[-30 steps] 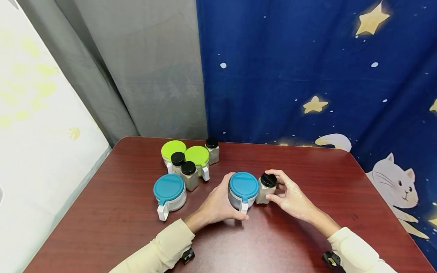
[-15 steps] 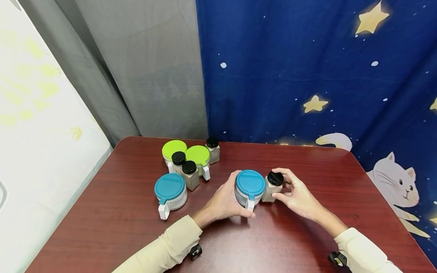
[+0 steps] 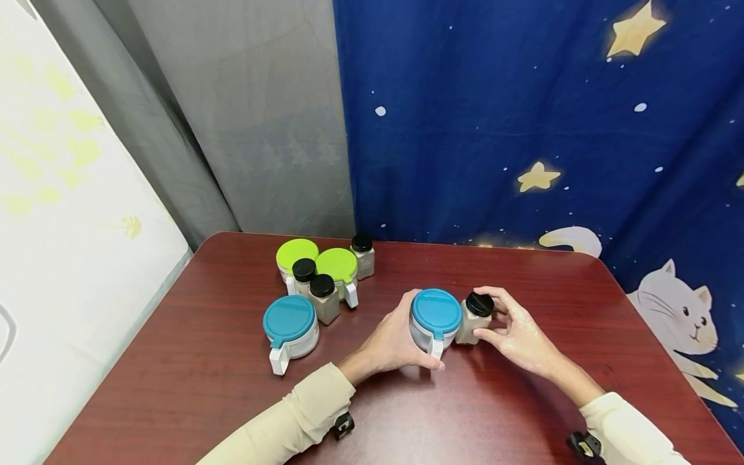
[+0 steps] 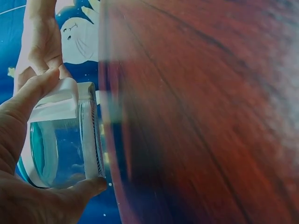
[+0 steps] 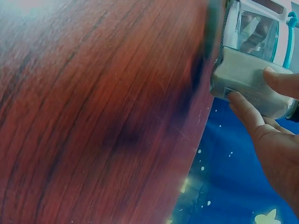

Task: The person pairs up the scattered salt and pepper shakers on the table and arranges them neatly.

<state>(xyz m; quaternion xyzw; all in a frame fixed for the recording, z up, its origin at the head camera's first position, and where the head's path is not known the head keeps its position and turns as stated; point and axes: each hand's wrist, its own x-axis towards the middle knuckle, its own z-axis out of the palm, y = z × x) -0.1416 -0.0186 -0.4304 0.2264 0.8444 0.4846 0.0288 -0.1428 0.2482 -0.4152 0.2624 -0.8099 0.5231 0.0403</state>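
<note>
My left hand [image 3: 398, 342] grips a clear jar with a blue lid and white handle [image 3: 436, 313], the thumb by the handle. In the left wrist view the jar [image 4: 65, 144] lies between thumb and fingers, its see-through wall showing no filling. Right beside it, my right hand [image 3: 520, 339] holds a square spice bottle with a black cap [image 3: 472, 326] between thumb and fingers. Pale powder shows through this bottle [image 5: 247, 79] in the right wrist view, where its side meets the jar.
To the left stand another blue-lidded jar [image 3: 290, 323], two green-lidded jars [image 3: 298, 254] [image 3: 337, 265] and three black-capped bottles [image 3: 324, 300] [image 3: 304, 274] [image 3: 363, 258], grouped closely. The reddish-brown table [image 3: 203, 323] ends at a blue curtain [image 3: 436, 129] and a grey one.
Both hands have moved to the right together, carrying the blue-lidded jar and the spice bottle side by side. The group of jars and bottles on the left has stayed put.
</note>
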